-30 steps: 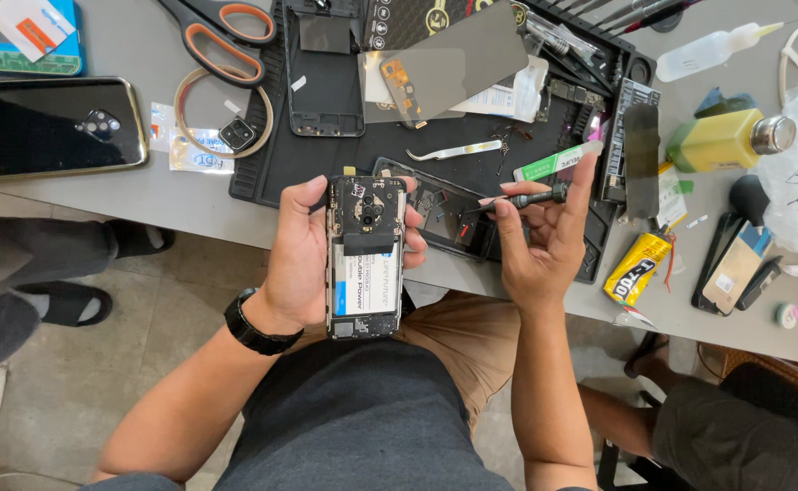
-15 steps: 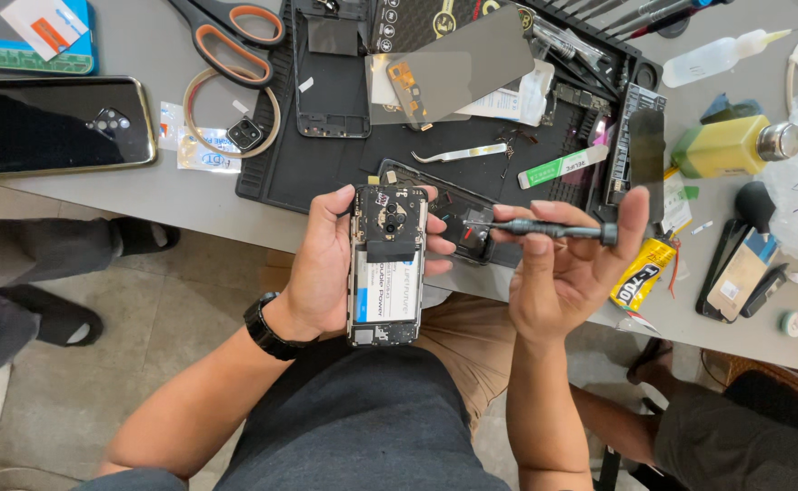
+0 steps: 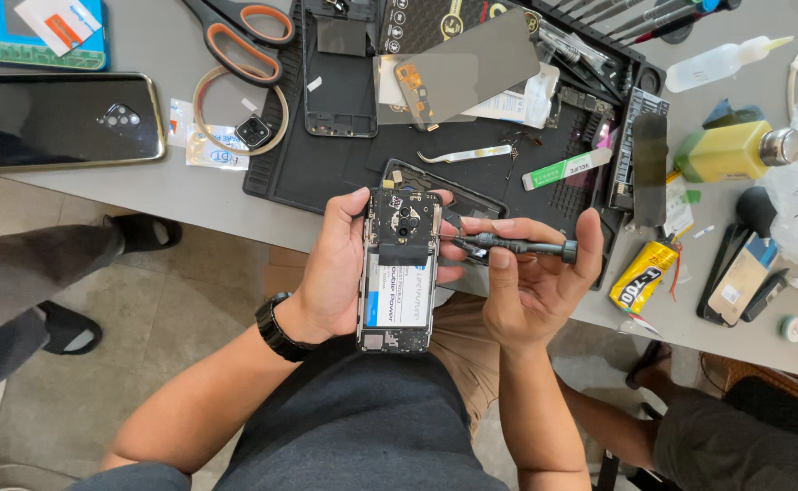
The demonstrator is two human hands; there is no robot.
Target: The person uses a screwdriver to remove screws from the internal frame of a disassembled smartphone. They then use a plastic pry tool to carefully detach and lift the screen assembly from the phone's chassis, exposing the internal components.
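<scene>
Opened phone (image 3: 400, 270) held above the lap at the table edge, screwdriver (image 3: 515, 245) at its side.

Phone's long axis runs 12 to 6, camera end at 12. Left hand (image 3: 335, 273) curls its fingers around the phone's frame; right hand (image 3: 535, 286) pinches the horizontal screwdriver, tip pointing to 9. Black work mat (image 3: 326, 168) and tweezers (image 3: 463, 155) lie toward 12, glue tube (image 3: 643, 275) at 3.

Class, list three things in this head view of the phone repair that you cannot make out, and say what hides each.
1. Screwdriver tip: too small to tell which screw of the opened phone it meets.
2. Phone's left edge: covered by the left hand.
3. Scissors blades: cut off by the top edge.
4. Right hand palm grip: hidden behind its fingers.
</scene>
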